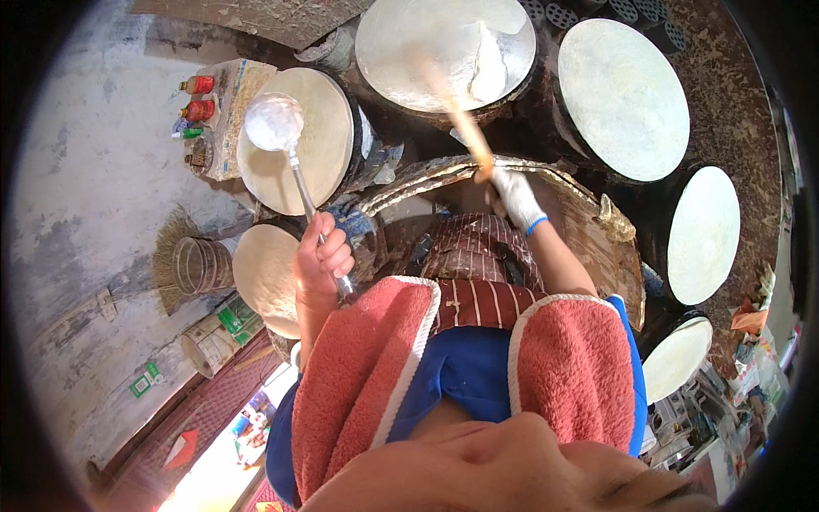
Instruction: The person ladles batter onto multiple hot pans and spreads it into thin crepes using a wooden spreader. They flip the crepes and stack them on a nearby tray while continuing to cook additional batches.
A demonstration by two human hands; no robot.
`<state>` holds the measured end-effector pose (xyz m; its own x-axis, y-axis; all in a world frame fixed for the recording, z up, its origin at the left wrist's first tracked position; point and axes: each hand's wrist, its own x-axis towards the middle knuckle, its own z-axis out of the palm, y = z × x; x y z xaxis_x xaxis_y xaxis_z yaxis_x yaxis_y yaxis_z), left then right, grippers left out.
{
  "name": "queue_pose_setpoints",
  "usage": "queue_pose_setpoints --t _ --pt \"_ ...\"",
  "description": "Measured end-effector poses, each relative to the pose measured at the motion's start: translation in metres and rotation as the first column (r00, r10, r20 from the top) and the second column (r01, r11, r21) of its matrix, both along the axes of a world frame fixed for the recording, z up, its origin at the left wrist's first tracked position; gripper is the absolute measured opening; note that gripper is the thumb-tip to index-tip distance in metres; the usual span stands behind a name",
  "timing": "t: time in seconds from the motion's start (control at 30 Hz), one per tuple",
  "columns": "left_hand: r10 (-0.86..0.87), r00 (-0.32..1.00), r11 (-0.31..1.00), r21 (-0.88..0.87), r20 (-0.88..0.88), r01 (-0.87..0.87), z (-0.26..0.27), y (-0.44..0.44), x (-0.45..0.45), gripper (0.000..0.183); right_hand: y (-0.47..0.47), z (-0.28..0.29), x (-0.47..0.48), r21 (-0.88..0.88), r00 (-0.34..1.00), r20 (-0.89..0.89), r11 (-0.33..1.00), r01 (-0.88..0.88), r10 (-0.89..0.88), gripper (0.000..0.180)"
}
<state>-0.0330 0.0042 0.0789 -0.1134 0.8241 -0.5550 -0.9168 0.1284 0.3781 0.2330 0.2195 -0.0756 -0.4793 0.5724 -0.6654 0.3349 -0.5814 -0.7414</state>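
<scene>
My bare left hand [326,253] grips the metal handle of a ladle [274,121], whose round bowl is coated with white batter. The ladle hangs over a round griddle [307,173] covered with a pale layer. My right hand [517,197], in a white glove with a blue cuff, is closed around a wooden-handled tool [470,134]. That tool's far end is blurred by motion over the top griddle [397,38], where white batter [488,67] lies on the right part of a pale surface. Whether the tool touches that surface cannot be told.
More round griddles with pale layers stand at the right [624,99], [704,233] and lower right. Red-labelled bottles [199,110] stand on a block at the upper left. A straw broom [171,256] and stacked clear cups [198,264] are at the left. A curved, crusted rim [435,173] lies before me.
</scene>
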Motion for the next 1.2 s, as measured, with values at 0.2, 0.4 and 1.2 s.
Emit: queue_pose_setpoints --t 0.2,0.4,1.2 --pt "0.032 0.999 0.997 -0.067 0.008 -0.031 0.006 0.013 0.019 0.026 0.036 0.001 0.066 0.039 0.997 0.071 0.999 0.004 -0.007 0.039" --pt "0.035 0.999 0.994 -0.101 -0.01 -0.036 0.016 0.036 0.044 0.026 0.087 0.017 0.053 0.015 0.996 0.025 0.997 0.08 -0.08 0.037" --pt "-0.053 0.997 0.999 0.012 0.053 0.052 -0.009 0.087 0.03 0.026 0.13 0.016 0.027 0.427 0.92 0.316 0.901 0.08 -0.231 0.044"
